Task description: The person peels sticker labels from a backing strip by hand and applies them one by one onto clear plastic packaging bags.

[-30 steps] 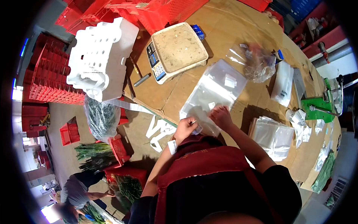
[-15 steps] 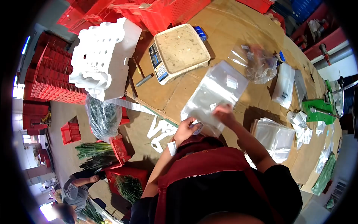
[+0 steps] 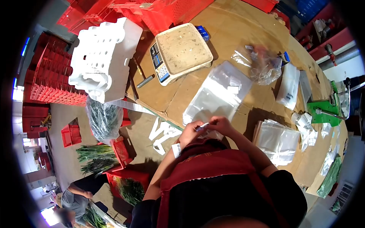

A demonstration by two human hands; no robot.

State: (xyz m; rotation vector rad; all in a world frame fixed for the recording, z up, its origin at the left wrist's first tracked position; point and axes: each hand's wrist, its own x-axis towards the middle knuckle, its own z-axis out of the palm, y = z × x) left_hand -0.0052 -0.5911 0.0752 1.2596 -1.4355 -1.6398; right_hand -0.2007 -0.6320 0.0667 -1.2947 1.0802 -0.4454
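Observation:
My left hand (image 3: 190, 134) is closed on a small bunch of white labels (image 3: 202, 127) at the table's near edge. Pinched fingers of my right hand (image 3: 221, 126) meet the labels from the other side. Another white label (image 3: 176, 150) hangs at my left wrist. Just beyond both hands lies a stack of clear plastic bags (image 3: 211, 99), flat on the cardboard-covered table (image 3: 175, 100). Small white labels (image 3: 233, 89) show on the upper part of the stack.
A scale (image 3: 184, 49) stands behind the bags, beside a white foam box (image 3: 104, 57). More packed bags (image 3: 276, 141) and a green metal tool (image 3: 325, 113) are at right. Red crates (image 3: 163, 15) line the back. A person (image 3: 76, 201) works beside leafy greens at lower left.
My right hand has drawn back from above the bag stack to the labels in my left hand. The person at lower left has shifted an arm.

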